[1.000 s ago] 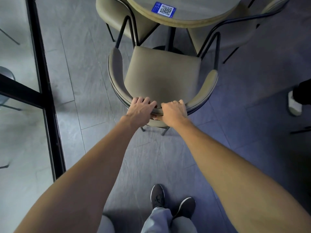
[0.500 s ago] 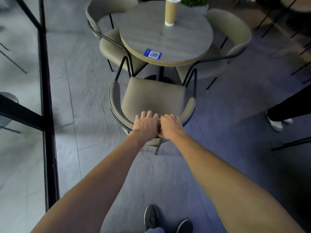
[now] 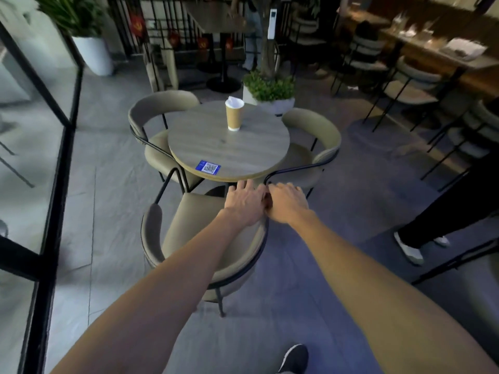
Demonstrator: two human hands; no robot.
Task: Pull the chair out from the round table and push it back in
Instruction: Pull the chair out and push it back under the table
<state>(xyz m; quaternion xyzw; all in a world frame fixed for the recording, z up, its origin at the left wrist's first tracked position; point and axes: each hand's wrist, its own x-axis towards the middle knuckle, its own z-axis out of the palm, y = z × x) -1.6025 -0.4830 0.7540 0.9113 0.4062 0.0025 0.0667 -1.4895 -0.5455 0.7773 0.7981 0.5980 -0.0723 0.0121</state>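
The beige chair (image 3: 199, 225) with a curved backrest and black metal legs stands in front of me, its seat front at the edge of the round wooden table (image 3: 229, 147). My left hand (image 3: 243, 202) and my right hand (image 3: 286, 202) are side by side over the seat's right side, near the right end of the backrest. The fingers of both are stretched forward and apart. They are not on the middle of the backrest, which my left forearm covers. Whether they touch the chair I cannot tell.
A paper cup (image 3: 234, 114) and a blue QR sticker (image 3: 208, 167) are on the table. Two more beige chairs flank it, left (image 3: 159, 109) and right (image 3: 318, 130). A black-framed glass wall (image 3: 56, 201) runs along the left. Another person's leg and white shoe (image 3: 407, 249) are at the right.
Both hands have come off the middle of the backrest and now reach forward over the seat's right side. The view has lifted, showing the whole table and the room.
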